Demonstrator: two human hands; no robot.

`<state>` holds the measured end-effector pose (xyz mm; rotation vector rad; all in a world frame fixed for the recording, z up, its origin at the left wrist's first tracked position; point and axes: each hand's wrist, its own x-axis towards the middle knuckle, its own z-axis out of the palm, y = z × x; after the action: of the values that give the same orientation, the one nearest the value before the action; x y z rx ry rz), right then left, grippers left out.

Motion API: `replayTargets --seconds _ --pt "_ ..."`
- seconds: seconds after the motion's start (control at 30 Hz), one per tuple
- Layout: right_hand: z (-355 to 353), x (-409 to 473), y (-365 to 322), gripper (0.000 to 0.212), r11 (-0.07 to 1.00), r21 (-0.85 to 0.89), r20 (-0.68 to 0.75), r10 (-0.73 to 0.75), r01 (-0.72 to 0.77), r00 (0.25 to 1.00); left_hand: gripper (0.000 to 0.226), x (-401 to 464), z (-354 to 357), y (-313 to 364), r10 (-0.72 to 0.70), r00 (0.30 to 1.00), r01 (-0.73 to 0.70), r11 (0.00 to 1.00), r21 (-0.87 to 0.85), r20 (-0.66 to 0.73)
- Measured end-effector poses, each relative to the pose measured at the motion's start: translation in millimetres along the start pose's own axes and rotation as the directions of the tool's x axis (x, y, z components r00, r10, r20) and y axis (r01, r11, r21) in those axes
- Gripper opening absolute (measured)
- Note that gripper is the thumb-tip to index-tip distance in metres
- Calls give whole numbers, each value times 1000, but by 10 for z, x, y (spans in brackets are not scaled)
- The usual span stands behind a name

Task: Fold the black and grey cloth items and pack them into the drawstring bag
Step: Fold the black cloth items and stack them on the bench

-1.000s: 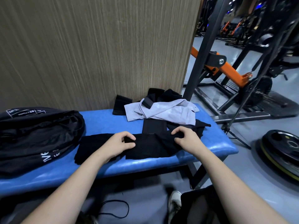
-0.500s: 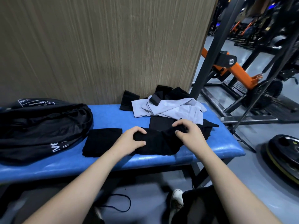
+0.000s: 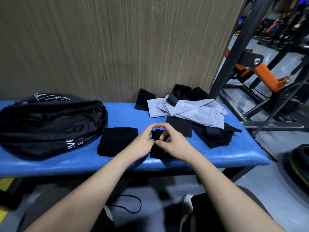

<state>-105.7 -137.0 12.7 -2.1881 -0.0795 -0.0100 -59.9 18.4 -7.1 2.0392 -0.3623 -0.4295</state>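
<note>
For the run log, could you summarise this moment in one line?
stage: folding | left hand and right hand: gripping black cloth on bench | drawstring bag: left, unpacked

there was one blue padded desk (image 3: 66, 162) and one black drawstring bag (image 3: 50, 124) lying on it. one grey cloth (image 3: 192, 111) lay in the heap at the far right. black cloth pieces were harder to count: one folded flat near the middle (image 3: 117, 139), one between the two hands (image 3: 157, 151), one flat rectangle (image 3: 180, 126) beyond them, one small piece against the wall (image 3: 142, 101), and a dark bundle (image 3: 215, 136) under and behind the grey cloth whose number of pieces could not be told. two hands showed, left (image 3: 143, 142) and right (image 3: 172, 142). two shoes (image 3: 186, 206) sat on the floor, one loose black cord (image 3: 133, 205), one orange machine arm (image 3: 260, 71), and one weight plate stack (image 3: 299, 164).
</note>
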Motion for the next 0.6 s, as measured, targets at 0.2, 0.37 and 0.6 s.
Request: replayTargets --seconds 0.2,0.37,0.6 --pt "-75 38 53 31 975 197 -9 102 -98 995 58 -113 -41 22 67 997 -67 998 -11 29" --pt "-253 0 194 33 996 -19 -264 81 -89 961 47 -28 -3 -3 164 986 -164 986 -21 -7" --pt "-381 -154 118 44 922 372 -91 147 -103 985 44 -178 -243 208 90 993 -113 922 -371 -78"
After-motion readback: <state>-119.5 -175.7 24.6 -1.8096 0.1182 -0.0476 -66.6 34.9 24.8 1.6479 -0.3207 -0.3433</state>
